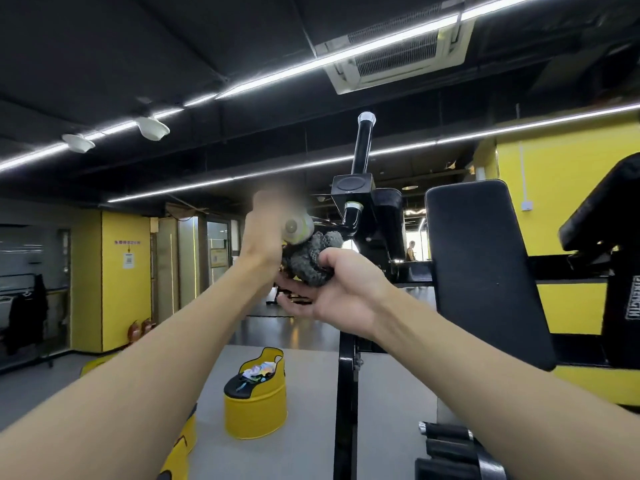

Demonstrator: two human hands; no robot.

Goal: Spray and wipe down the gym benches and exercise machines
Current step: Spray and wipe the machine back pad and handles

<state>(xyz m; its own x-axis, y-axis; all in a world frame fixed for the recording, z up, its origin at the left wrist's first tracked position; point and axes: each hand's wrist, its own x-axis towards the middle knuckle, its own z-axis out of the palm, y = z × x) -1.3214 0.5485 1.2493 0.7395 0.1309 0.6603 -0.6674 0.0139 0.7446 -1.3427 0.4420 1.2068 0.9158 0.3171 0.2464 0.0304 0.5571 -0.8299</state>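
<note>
Your left hand (pixel 259 237) was raised in front of you, curled round a bottle (pixel 295 229) that showed base-on. The fingers and the bottle's top were motion-blurred, so the nozzle wasn't readable.

Your right hand (pixel 332 289) was palm-up just beside the left, gripping a bunched dark grey nubby cloth (pixel 311 263), thumb over the top and fingers underneath. The cloth touched the bottle's base. I couldn't tell whether it also touched the frame behind it.

Both hands sat in front of the black exercise machine (pixel 347 393). Its upright back pad (pixel 481 271) was right of your right hand, clear of it. A black handle with a chrome cap (pixel 364 143) rose behind and above the cloth.

A yellow drum (pixel 256 410) stood on the floor (pixel 311 445) below your forearms, with crumpled wrappers in its cut-out top. Two fire extinguishers (pixel 138 332) stood at the yellow wall on the left.
</note>
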